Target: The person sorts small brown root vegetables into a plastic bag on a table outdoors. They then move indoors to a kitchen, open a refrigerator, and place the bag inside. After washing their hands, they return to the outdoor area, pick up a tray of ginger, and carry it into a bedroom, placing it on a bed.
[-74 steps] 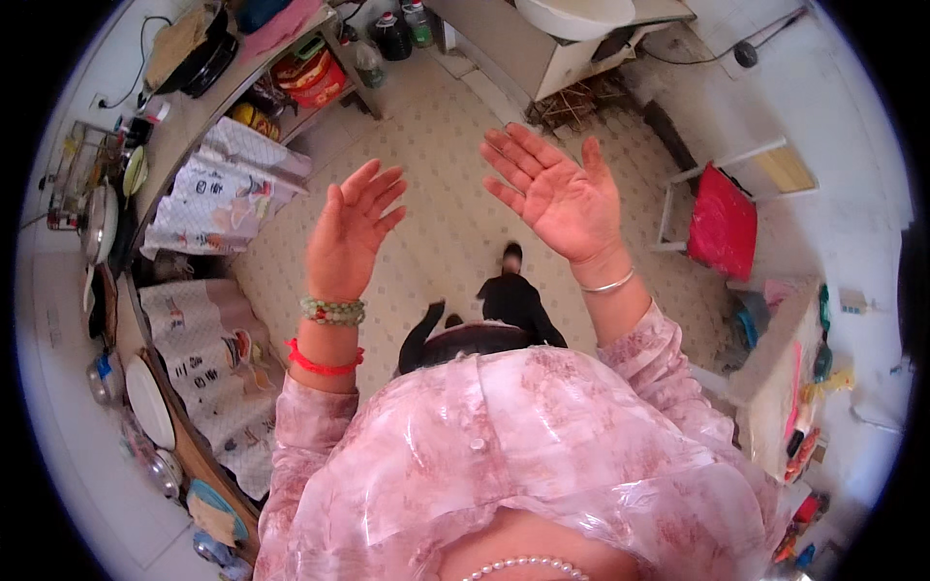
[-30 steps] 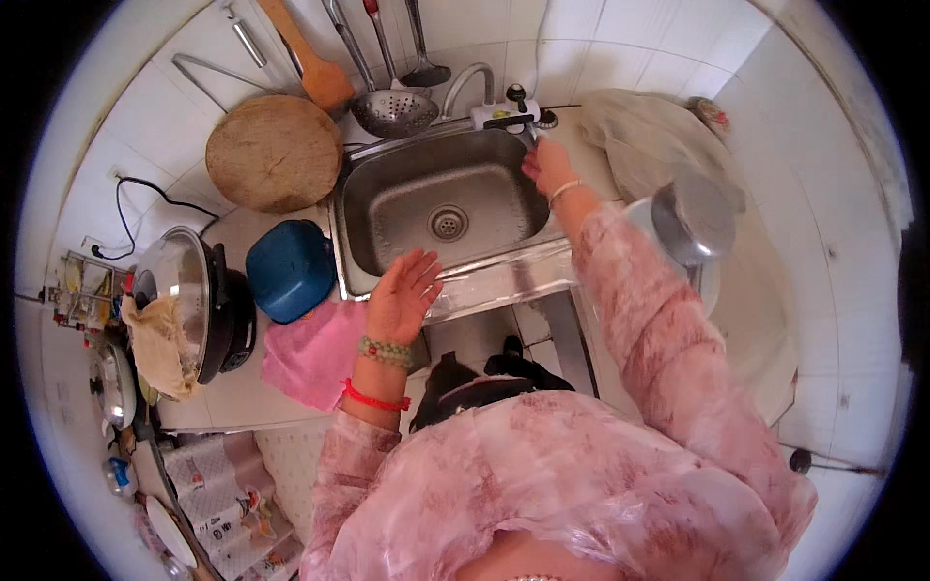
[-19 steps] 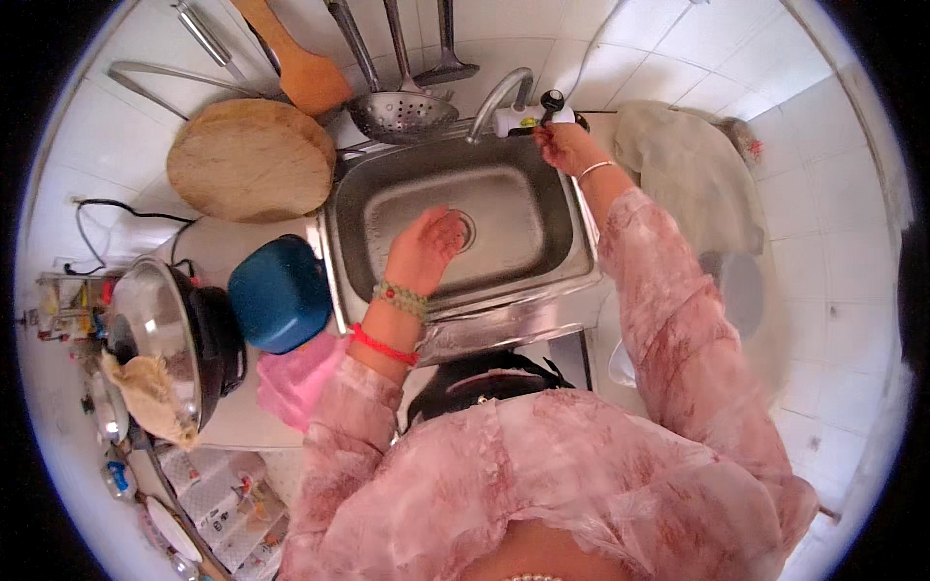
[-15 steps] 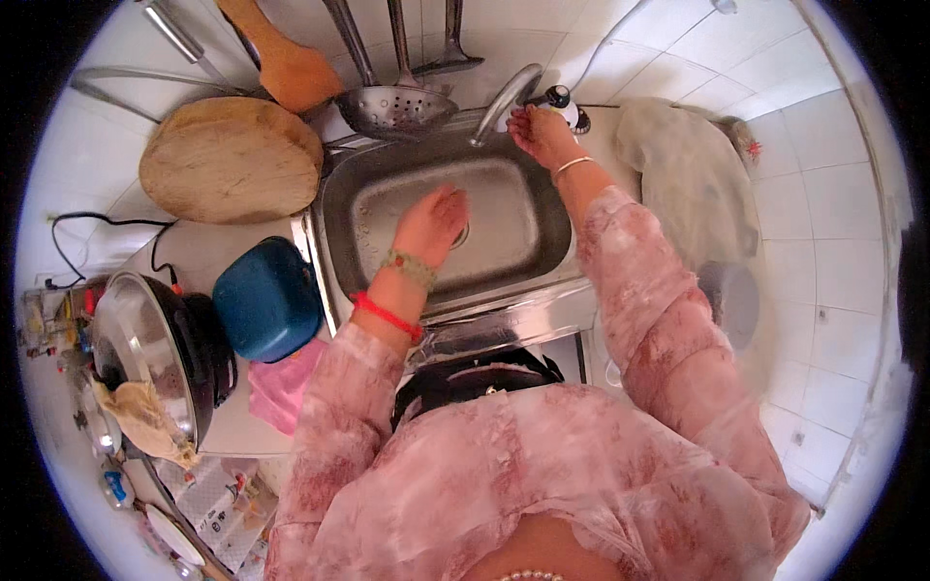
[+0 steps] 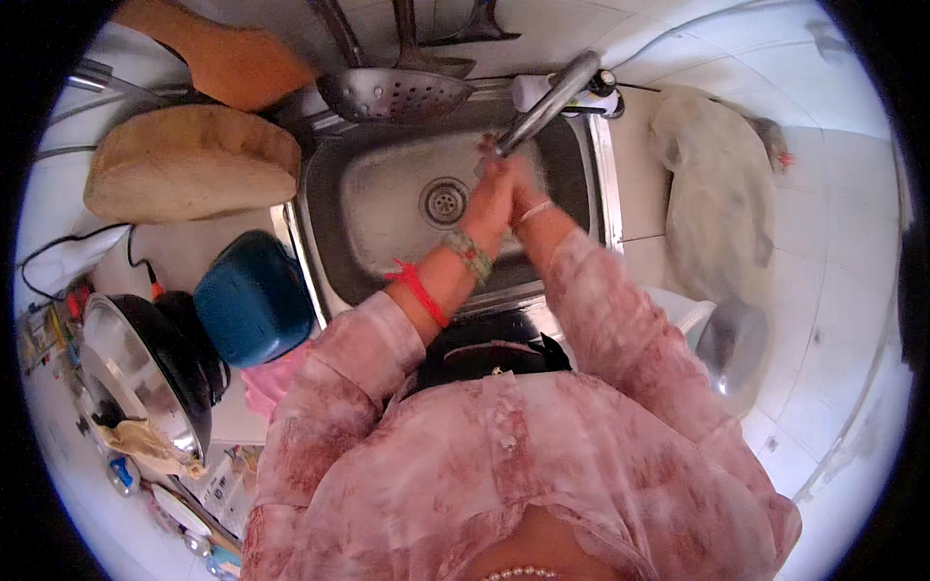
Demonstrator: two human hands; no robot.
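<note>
Our left hand [image 5: 489,198] and right hand [image 5: 526,189] seem pressed together over the sink [image 5: 607,184], fingers blurred, just under the faucet [image 5: 557,102] rising beyond its far right. We should keep both low, inside its rim, limiting splashes.

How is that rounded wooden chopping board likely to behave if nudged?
The wooden chopping board looks thick and solid, so probably stiff and heavy. It seems to stand on edge, so a push might tip it. Its rounded outline suggests it could also roll.
</note>
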